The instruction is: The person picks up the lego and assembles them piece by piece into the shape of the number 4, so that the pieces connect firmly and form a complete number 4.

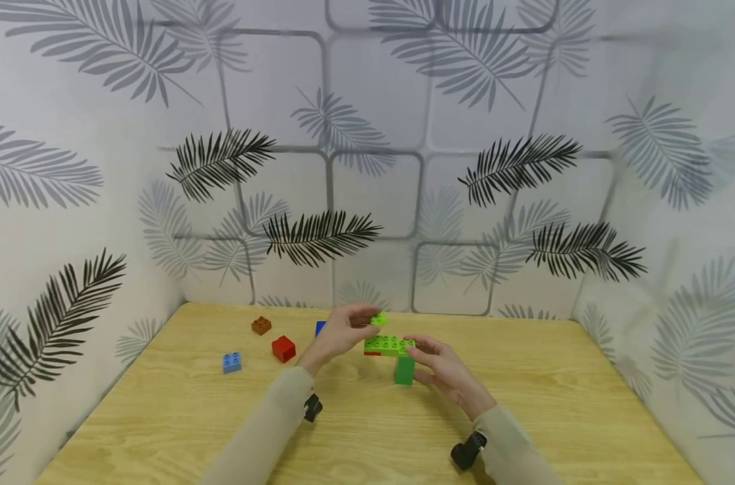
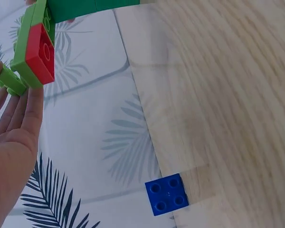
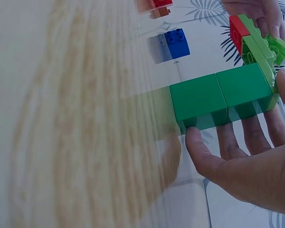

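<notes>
Near the middle of the wooden tabletop [image 1: 525, 377] stands a part-built Duplo-style structure: a green column [image 1: 405, 371] topped by a lime-green studded beam [image 1: 384, 345], whose free end points toward nine o'clock with a red brick [image 2: 40, 54] fixed beneath it. The right hand [image 1: 444, 366], at three o'clock from the column, has its fingers curled along it and its thumb by the beam; the left hand [image 1: 341, 335], at ten o'clock, pinches a small lime-green brick [image 1: 377, 319] above the free end. The build appears well advanced: column, beam and underside brick are joined, while the pinched piece seems not yet seated. Four bricks lie loose; around the loose red brick [image 1: 284, 349], the brown brick [image 1: 261, 325] sits toward ten o'clock, the light-blue brick [image 1: 232, 362] toward nine and the dark-blue brick [image 2: 167, 194] toward two. The right wrist view reveals the seam dividing the column into two stacked bricks; the left wrist view bares the fixed red brick's hollow underside and the dark-blue one's four studs, mostly hidden from the head camera, which alone shows the light-blue brick.
</notes>
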Demonstrator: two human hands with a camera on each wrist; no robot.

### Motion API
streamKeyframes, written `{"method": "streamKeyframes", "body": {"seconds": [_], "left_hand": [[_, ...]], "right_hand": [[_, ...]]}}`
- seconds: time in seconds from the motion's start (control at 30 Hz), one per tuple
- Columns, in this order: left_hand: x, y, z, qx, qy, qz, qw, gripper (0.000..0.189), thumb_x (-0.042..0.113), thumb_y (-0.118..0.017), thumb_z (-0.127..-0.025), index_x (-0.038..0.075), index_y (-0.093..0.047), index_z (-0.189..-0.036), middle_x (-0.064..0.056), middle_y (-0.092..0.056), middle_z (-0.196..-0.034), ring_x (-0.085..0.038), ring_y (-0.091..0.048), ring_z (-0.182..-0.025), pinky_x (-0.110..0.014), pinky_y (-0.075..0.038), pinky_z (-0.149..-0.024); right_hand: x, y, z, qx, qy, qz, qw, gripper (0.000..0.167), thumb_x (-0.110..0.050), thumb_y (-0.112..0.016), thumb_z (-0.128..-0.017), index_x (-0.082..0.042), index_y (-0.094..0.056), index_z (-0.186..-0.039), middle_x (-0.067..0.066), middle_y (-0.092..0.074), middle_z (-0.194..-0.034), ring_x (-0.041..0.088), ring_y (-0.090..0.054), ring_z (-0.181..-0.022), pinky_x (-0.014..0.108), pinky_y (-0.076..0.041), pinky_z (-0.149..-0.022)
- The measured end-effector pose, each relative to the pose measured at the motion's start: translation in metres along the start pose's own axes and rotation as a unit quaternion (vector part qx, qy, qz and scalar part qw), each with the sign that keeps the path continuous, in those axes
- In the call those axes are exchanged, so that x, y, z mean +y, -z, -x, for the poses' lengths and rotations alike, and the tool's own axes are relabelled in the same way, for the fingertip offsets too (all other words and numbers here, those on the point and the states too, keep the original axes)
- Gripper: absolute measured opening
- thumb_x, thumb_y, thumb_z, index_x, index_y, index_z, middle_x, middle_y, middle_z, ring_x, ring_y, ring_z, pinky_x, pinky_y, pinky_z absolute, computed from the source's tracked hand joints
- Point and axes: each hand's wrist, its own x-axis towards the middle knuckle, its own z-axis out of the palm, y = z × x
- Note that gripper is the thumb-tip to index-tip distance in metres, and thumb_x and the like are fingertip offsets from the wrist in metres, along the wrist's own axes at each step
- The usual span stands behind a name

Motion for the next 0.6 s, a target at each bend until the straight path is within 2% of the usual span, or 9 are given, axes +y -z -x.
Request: {"method": "streamKeyframes", "body": {"seconds": [0.27,0.6], "left_hand": [[0.004,-0.013,-0.003,-0.023,-0.016,0.002,0.9996,0.047,0.023,-0.073,-0.090,0.012,-0.061,-0.134,-0.007,-0.063,-0.132,-0.024,-0.063,-0.117,-0.035,-0.055,-0.093],[0.010,-0.027,-0.010,-0.043,-0.054,-0.055,0.9960,0.043,0.016,-0.070,-0.092,0.008,-0.061,-0.133,-0.008,-0.065,-0.128,-0.020,-0.067,-0.109,-0.030,-0.055,-0.089]], "right_hand": [[0.000,0.000,0.001,-0.003,-0.005,0.001,1.0000,0.063,-0.035,-0.063,-0.096,-0.005,-0.043,-0.147,0.001,-0.056,-0.130,0.011,-0.059,-0.109,0.039,-0.050,-0.097],[-0.001,0.001,0.001,-0.015,0.004,-0.002,0.9999,0.058,-0.036,-0.065,-0.095,-0.006,-0.049,-0.142,0.001,-0.057,-0.129,0.012,-0.059,-0.111,0.040,-0.050,-0.098]]}}
